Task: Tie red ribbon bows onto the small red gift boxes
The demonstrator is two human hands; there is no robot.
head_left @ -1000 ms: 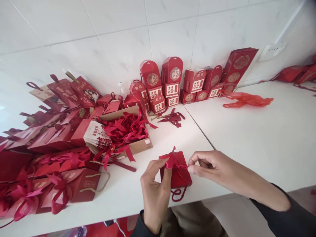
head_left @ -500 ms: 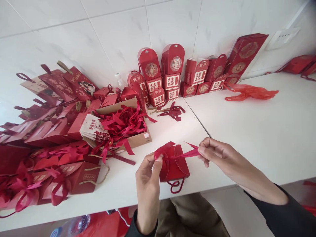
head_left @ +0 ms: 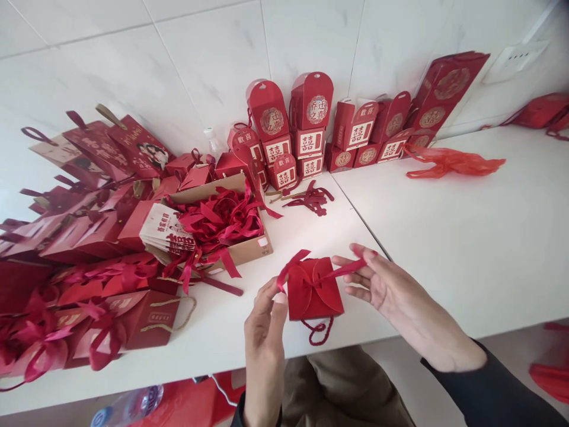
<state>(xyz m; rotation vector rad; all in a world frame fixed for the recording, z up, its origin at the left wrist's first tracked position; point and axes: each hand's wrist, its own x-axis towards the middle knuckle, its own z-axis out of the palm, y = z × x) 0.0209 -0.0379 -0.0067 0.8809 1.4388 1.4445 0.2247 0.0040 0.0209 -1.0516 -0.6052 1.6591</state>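
A small red gift box with a petal-fold top and a cord handle sits on the white counter near its front edge. A red ribbon is tied across its top. My left hand pinches the ribbon's left end beside the box. My right hand is at the box's right side; the ribbon's right end runs between its loosely spread fingers.
A cardboard box full of red ribbons stands behind the gift box. Red gift bags pile up at the left. Stacked red boxes line the tiled wall. A red plastic bag lies at the back right.
The ribbon ends were pulled out sideways from a loop above the box. My right hand has since loosened from a pinch and spread its fingers. The view drifted downward slightly.
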